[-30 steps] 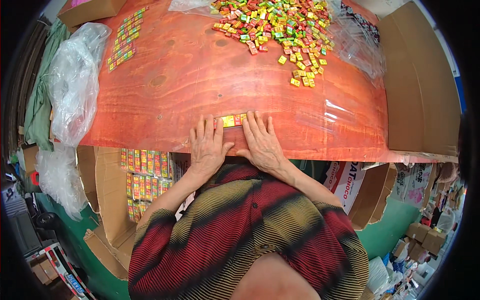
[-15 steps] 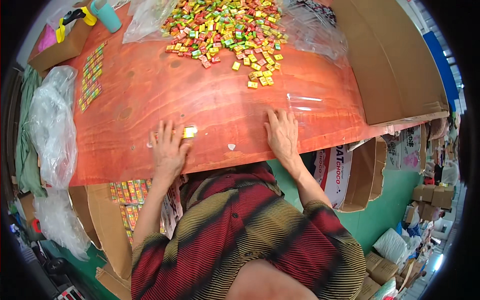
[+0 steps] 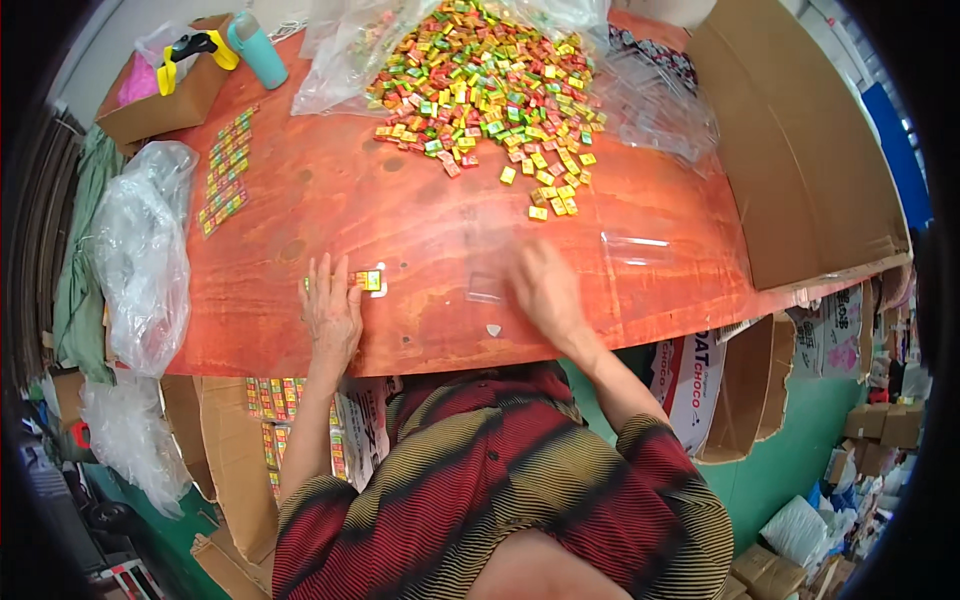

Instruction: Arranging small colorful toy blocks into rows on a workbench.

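Flat on the red wooden table, my left hand (image 3: 332,310) has its fingers spread over a short row of small yellow-and-red boxes (image 3: 368,281). Part of that row is hidden beneath the fingers. My right hand (image 3: 545,298) is smeared by motion, and its fingers cannot be made out. Just left of it lies a faint clear plastic piece (image 3: 485,289); I cannot tell whether they touch. A similar clear plastic piece (image 3: 640,248) rests farther right. Beyond my hands spreads a large heap of small red, yellow and green boxes (image 3: 490,90), with several loose at its near edge.
Filled packs of boxes (image 3: 226,165) line the table's left side. Around the heap are clear plastic bags (image 3: 335,70) and clear sleeves (image 3: 660,115). A tall cardboard box (image 3: 800,150) stands at right. Below the table edge, an open carton (image 3: 235,450) holds more packs.
My right hand has shifted left and blurs, and a clear plastic piece now shows beside it. My left hand stays on the row. The whole view has shifted slightly.
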### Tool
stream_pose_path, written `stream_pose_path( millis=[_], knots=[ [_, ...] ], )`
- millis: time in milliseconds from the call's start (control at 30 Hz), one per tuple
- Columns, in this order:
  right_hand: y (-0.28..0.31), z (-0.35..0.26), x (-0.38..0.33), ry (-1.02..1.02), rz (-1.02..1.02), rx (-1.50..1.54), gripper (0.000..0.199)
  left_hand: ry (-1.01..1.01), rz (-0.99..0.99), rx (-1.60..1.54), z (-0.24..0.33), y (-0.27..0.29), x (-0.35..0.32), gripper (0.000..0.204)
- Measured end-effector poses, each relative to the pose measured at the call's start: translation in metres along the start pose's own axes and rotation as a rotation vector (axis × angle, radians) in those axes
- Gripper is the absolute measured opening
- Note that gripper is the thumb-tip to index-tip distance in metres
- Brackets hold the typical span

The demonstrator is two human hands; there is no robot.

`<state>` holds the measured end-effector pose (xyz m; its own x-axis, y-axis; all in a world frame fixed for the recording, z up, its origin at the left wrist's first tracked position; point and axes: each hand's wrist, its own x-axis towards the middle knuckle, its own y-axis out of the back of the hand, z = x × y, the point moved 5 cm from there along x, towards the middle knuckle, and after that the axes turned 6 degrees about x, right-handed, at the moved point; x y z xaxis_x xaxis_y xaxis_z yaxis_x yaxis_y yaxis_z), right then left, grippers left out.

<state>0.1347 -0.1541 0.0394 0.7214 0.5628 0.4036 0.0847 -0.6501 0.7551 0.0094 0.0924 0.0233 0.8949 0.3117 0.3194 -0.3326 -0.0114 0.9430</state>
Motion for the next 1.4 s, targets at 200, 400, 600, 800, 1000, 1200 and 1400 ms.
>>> stream_pose_path(
  millis=[200, 400, 600, 800, 1000, 1200, 1400],
  knots=[
    [0.008, 0.065, 0.05, -0.362, -0.037, -0.265, 0.044, -0.063, 0.027, -0.127, 0.044, -0.018, 0.079, 0.047],
    [-0.025, 0.069, 0.087, -0.186, 0.02, -0.081, 0.029, 0.024, -0.06, -0.311, 0.045, -0.071, 0.177, 0.052],
    [-0.025, 0.059, 0.136, -0.001, 0.171, -0.175, 0.037, 0.032, -0.097, -0.368, 0.068, -0.093, 0.187, 0.047],
    [-0.048, 0.074, 0.16, 0.028, -0.078, -0.179, 0.039, -0.137, -0.063, -0.408, 0.111, -0.085, 0.159, 0.036],
    [-0.046, 0.069, 0.119, 0.138, -0.098, -0.11, 0.026, -0.211, -0.073, -0.637, 0.114, -0.074, 0.127, 0.032],
    [-0.012, 0.042, 0.082, 0.132, 0.1, -0.111, 0.023, -0.148, 0.019, -0.505, 0.115, -0.035, 0.072, 0.028],
    [-0.026, 0.011, 0.043, 0.063, 0.057, 0.053, 0.02, -0.397, -0.085, -0.355, 0.139, -0.023, 0.009, 0.033]
  ],
)
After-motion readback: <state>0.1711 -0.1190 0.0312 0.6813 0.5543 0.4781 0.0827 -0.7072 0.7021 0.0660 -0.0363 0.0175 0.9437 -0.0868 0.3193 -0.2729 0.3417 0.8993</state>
